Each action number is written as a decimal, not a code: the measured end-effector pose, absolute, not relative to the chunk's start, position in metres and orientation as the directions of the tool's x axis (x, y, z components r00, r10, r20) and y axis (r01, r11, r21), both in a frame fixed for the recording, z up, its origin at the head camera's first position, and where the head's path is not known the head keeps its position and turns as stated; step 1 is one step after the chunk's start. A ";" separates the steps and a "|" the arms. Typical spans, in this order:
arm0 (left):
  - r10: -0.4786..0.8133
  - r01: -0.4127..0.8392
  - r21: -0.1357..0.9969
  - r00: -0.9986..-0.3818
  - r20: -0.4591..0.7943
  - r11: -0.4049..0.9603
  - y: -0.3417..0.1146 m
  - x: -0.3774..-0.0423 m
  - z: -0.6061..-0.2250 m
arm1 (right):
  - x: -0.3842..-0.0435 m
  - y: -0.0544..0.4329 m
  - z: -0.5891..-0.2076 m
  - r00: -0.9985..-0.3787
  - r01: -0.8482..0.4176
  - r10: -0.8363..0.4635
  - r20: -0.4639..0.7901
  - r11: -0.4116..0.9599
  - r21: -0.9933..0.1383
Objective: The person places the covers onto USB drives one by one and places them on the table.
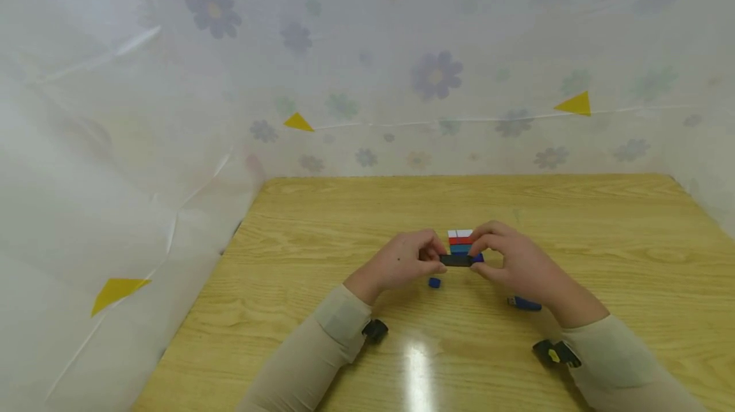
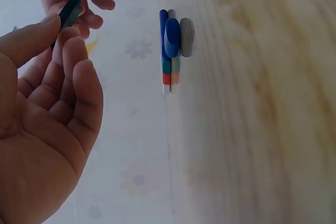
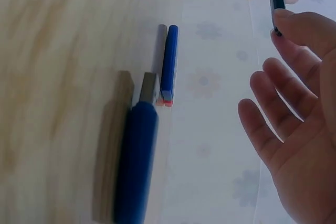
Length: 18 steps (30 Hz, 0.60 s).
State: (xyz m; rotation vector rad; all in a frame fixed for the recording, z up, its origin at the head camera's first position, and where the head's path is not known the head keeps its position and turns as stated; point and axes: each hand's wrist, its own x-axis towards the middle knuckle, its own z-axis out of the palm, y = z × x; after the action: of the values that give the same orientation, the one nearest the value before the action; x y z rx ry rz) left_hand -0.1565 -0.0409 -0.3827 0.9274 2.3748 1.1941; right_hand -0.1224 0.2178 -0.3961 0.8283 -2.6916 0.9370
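L fingers [image 1: 429, 238] & R fingers [image 1: 491, 228] pinch blk bar [image 1: 455, 260].

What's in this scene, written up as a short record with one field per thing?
left hand: pinches one end of a dark strip
right hand: pinches its other end
blue cap: on the wood-grain table, apart from the USB stick
USB stick: blue, metal plug exposed, lying near the right forearm
striped block: white, red and blue bands, partly hidden in the head view
backdrop: pale floral sheeting
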 end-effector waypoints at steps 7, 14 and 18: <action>0.648 0.375 0.801 -0.761 -0.021 0.466 -0.046 -0.160 -0.384 | -0.127 0.232 -0.399 -0.857 -0.515 -0.401 0.324 0.673 -0.530; 0.577 0.340 0.787 -0.816 -0.025 0.515 -0.055 -0.168 -0.382 | -0.132 0.252 -0.401 -0.898 -0.434 -0.400 0.183 0.735 -0.521; 0.587 0.349 0.777 -0.809 -0.033 0.524 -0.056 -0.170 -0.381 | -0.134 0.257 -0.402 -0.904 -0.404 -0.413 0.106 0.750 -0.523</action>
State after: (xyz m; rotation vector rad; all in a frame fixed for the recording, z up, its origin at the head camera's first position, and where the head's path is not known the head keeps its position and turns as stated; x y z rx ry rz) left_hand -0.1704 -0.0562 -0.3812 0.7829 2.4763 1.1644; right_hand -0.1342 0.2571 -0.4023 0.6900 -2.9537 0.8777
